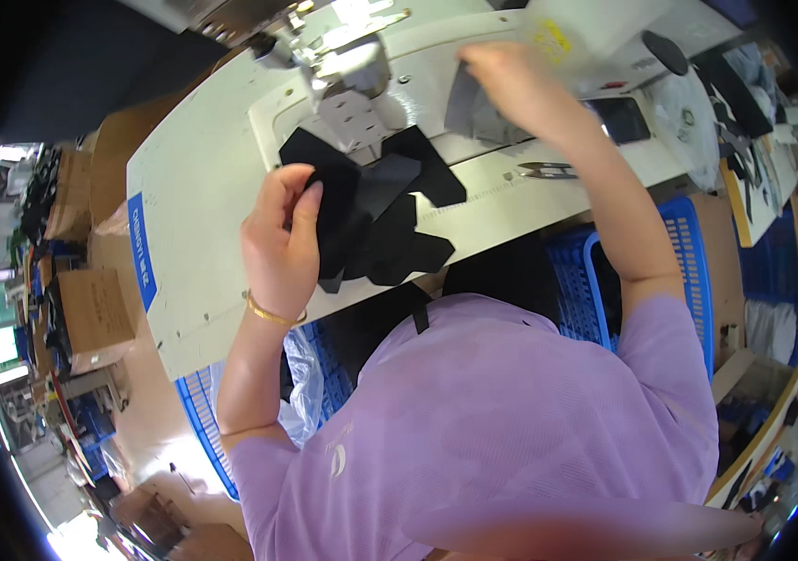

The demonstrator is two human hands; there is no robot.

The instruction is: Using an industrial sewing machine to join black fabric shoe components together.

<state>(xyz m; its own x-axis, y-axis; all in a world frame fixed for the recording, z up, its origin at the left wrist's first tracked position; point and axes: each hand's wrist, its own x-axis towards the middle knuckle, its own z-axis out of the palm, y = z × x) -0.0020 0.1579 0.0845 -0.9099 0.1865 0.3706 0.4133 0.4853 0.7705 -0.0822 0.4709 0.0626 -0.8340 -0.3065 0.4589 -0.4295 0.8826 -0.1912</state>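
Observation:
My left hand [279, 245] is closed, thumb against fingers, on the edge of a black fabric piece [329, 182] with angular, cut-out edges. The dark fabric spreads over the table's front edge, and a dark grey patch [390, 178] lies on it. Just behind it is the white plate [350, 120] under the sewing machine head [352, 70]. Farther right, my right hand [511, 84], partly smeared by motion, pinches the upper edge of a grey fabric piece [476, 110] at the machine's bed.
Thread snips [547, 170] and a dark phone-like device [619, 119] lie on the white table [203, 178] to the right. A clear plastic bag [684, 122] hangs at its right end. Blue baskets [689, 252] stand on both sides of me, with cardboard boxes [90, 309] at left.

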